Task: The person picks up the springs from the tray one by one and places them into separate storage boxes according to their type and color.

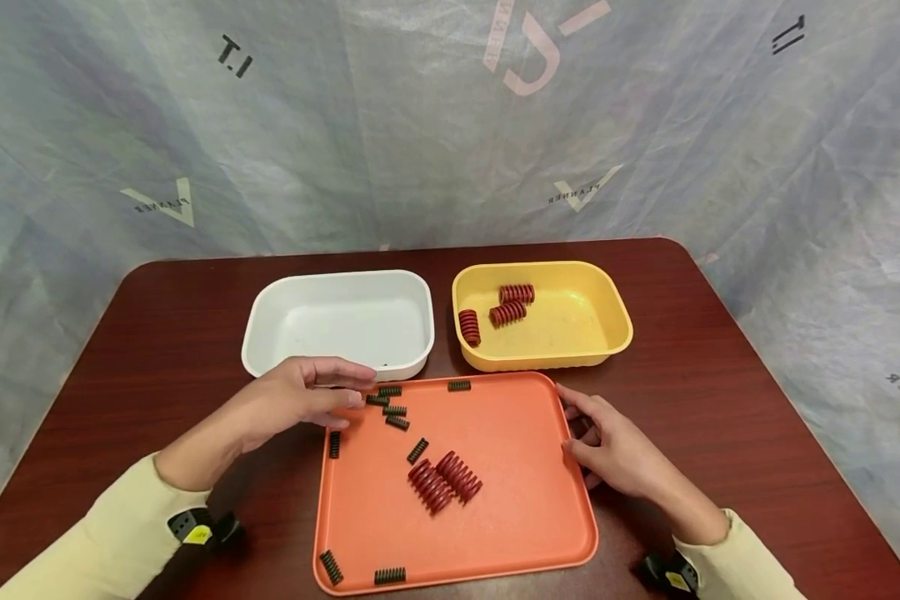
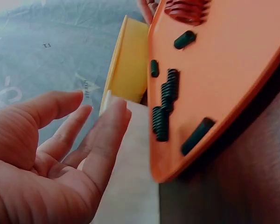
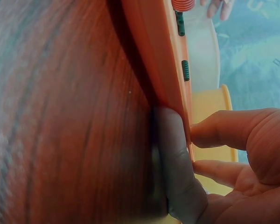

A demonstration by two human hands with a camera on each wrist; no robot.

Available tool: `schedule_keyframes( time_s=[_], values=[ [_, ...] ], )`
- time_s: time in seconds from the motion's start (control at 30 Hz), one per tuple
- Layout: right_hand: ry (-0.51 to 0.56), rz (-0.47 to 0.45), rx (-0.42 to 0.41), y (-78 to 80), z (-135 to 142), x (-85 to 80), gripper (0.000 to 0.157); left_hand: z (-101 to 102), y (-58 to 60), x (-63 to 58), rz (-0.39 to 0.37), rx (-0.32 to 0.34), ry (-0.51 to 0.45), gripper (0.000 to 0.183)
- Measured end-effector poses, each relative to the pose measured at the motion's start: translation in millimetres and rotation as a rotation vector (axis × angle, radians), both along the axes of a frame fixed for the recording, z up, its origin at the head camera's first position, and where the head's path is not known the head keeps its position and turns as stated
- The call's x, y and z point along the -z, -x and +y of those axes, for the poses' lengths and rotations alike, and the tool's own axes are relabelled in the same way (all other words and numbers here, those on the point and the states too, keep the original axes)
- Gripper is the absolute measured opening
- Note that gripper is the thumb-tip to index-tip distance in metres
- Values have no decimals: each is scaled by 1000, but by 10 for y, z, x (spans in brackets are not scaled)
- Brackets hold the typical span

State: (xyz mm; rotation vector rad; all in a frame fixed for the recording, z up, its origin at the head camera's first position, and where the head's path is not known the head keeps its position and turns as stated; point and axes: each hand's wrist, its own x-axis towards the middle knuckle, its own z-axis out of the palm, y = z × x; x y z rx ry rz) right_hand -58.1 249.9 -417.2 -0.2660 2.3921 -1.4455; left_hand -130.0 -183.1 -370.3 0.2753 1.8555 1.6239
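An orange tray (image 1: 510,517) lies on the table, tilt hard to judge. My right hand (image 1: 618,446) grips its right rim, and the right wrist view has fingers (image 3: 177,154) against the tray's edge. My left hand (image 1: 292,400) hovers by the tray's far left corner, fingers extended and holding nothing, as the left wrist view confirms. Close to those fingertips lie several small dark green springs (image 1: 394,411). Two larger red springs (image 1: 459,477) sit side by side mid-tray, with a green spring (image 1: 417,451) just beyond them. Other green springs (image 1: 390,576) lie along the tray's edges.
Behind the tray stands a white bin (image 1: 337,279), its front partly hidden by my left hand; a tiny dark bit shows near its front wall. To its right, a yellow bin (image 1: 615,321) contains three red springs (image 1: 507,313). A grey sheet (image 1: 390,133) hangs behind the table.
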Motion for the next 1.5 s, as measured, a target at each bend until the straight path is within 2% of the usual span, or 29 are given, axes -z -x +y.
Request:
schedule_keyframes(
  time_s=[0.23, 0.43, 0.63, 0.87, 0.97, 1.1, 1.2, 1.37, 1.5],
  values=[
    [26, 5, -8, 15, 2, -10, 74, 36, -100, 165, -25, 2, -44, 56],
    [3, 9, -8, 23, 4, 1, 74, 73, -124, 288, -27, -10, -32, 55],
    [26, 5, -10, 24, 0, -1, 75, 111, -125, 311, 43, -22, 45, 48],
    [9, 5, -11, 9, 2, 14, 74, 195, -108, 343, 184, -40, 205, 38],
    [4, 4, -12, 1, 5, 22, 74, 242, -107, 357, 207, -51, 230, 33],
    [4, -5, -13, -2, 11, 18, 74, 316, -106, 370, 189, -81, 233, 26],
    [1, -5, -14, 0, 15, 18, 74, 371, -103, 376, 194, -99, 269, 21],
    [-4, 4, -11, -3, 14, 18, 74, 431, -104, 366, 244, -98, 371, 17],
    [-2, 6, -9, -8, 13, 16, 74, 441, -118, 347, 311, -61, 420, 21]
  ],
)
